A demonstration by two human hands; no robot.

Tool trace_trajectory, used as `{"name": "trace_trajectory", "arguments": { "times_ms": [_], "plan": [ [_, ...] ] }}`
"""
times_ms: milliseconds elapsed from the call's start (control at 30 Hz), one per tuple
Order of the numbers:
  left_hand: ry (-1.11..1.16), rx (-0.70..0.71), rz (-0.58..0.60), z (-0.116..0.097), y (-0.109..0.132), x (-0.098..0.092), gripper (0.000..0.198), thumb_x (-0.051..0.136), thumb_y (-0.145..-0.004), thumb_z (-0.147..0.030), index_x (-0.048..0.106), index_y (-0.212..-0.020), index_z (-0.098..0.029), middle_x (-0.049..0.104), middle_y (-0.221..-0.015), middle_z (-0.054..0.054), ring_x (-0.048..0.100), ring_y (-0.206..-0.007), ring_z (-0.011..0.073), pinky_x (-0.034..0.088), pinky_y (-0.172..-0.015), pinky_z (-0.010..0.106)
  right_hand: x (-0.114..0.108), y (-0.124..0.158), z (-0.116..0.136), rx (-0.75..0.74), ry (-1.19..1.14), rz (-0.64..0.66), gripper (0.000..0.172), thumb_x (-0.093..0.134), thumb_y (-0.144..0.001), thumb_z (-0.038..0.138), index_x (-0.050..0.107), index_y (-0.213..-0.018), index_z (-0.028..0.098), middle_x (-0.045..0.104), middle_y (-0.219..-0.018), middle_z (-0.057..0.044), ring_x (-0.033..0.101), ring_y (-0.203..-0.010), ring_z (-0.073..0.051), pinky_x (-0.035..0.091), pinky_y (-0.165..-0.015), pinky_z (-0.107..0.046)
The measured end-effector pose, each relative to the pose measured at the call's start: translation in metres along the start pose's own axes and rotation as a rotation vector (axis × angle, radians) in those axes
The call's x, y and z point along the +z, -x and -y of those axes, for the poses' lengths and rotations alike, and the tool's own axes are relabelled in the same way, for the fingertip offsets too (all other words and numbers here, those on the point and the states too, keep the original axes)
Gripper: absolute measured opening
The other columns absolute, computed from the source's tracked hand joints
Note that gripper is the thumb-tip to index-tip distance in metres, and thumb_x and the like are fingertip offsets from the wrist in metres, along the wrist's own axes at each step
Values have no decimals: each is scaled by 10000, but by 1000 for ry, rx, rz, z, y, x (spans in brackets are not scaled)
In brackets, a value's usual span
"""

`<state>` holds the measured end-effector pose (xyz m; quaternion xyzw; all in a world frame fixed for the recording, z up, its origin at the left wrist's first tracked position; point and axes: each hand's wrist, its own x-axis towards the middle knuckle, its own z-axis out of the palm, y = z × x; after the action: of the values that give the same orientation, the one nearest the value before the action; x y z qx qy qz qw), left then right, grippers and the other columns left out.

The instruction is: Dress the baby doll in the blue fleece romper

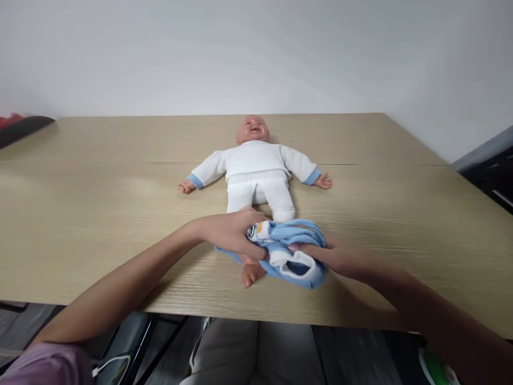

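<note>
A baby doll [258, 159] in a white top and white trousers lies on its back, arms spread, head toward the wall. Over its lower legs is a bunched light-blue baby garment [298, 232] with a white-edged opening and a label. My left hand [238, 232] is closed on the garment's left side by the label. On the right, my right hand [331, 255] grips it with the thumb beside the opening. One bare doll foot [252, 274] shows below the cloth; the other is hidden. I cannot tell whether the foot is inside the garment.
The wooden table [100, 214] meets a pale wall [256, 59] at the back. A dark object with something red [11, 118] is at the far left. Below the front edge are my legs [256, 353], a dark chair [130, 337] and a white cable [110, 363].
</note>
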<state>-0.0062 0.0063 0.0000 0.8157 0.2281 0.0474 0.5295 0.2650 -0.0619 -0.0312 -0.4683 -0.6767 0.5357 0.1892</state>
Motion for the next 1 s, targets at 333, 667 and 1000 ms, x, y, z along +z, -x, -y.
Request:
{"name": "trace_trajectory", "arguments": {
  "times_ms": [333, 667, 1000],
  "plan": [
    [5, 9, 164, -4, 5, -5, 122, 694, -900, -293, 647, -861, -187, 628, -812, -15, 589, -750, 154, 497, -686, 255, -2, 6, 18, 2, -380, 566, 332, 876, -893, 379, 731, -1139, 210, 772, -1044, -18, 731, -958, -181, 621, -970, -325],
    [-278, 30, 58, -18, 7, -1, 667, 832, -845, -511, 694, -1467, -313, 685, -1280, 82, 612, -1304, 364, 516, -1115, 457, 11, 18, 25, -191, -428, 615, 326, 916, -824, 283, 746, -1083, 178, 772, -982, -26, 705, -880, -171, 609, -866, -276],
    [-167, 45, -32, -1, 6, 1, 838, 852, -752, -359, 630, -1558, -318, 600, -1436, 87, 545, -1428, 392, 493, -1202, 526, 0, 14, 19, -137, -163, 525, 362, 838, -888, 421, 706, -1155, 215, 734, -1001, -27, 704, -912, -200, 617, -860, -315]
  ]
}}
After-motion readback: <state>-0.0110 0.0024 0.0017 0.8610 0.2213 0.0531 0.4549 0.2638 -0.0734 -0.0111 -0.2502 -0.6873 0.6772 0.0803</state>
